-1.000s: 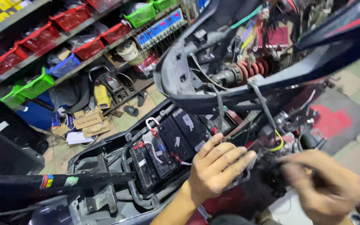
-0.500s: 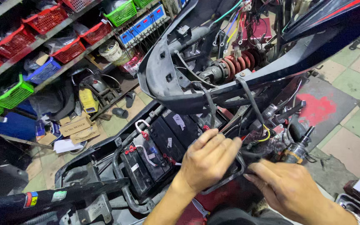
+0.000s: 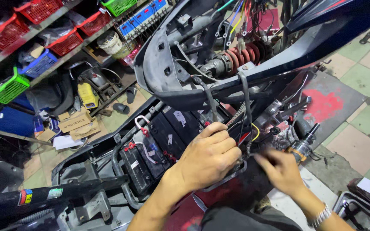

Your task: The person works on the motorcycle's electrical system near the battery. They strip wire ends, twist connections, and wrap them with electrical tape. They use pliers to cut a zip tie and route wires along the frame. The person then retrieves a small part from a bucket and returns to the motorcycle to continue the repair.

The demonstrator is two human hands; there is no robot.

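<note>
I look down into an opened scooter with its body panel (image 3: 159,64) lifted. My left hand (image 3: 208,158) is curled over the edge of the battery bay, fingers closed around a bundle of black cables (image 3: 241,128) and the metal frame rim (image 3: 225,179). My right hand (image 3: 279,169) reaches in from the right, fingers pinching wires beside the left hand; it is blurred. Several black batteries (image 3: 159,141) with red terminal caps sit in the bay, just left of my left hand. A red coil shock spring (image 3: 247,53) shows above.
Shelves at the upper left hold red, green and blue plastic baskets (image 3: 39,64). Cardboard boxes (image 3: 76,122), a yellow device (image 3: 87,95) and a white bucket (image 3: 109,42) lie on the floor. A metal tray (image 3: 360,209) sits at the lower right on tiled floor.
My right hand moved up and left toward the wires next to the left hand. My left hand kept its hold on the cables. The camera view shifted a little.
</note>
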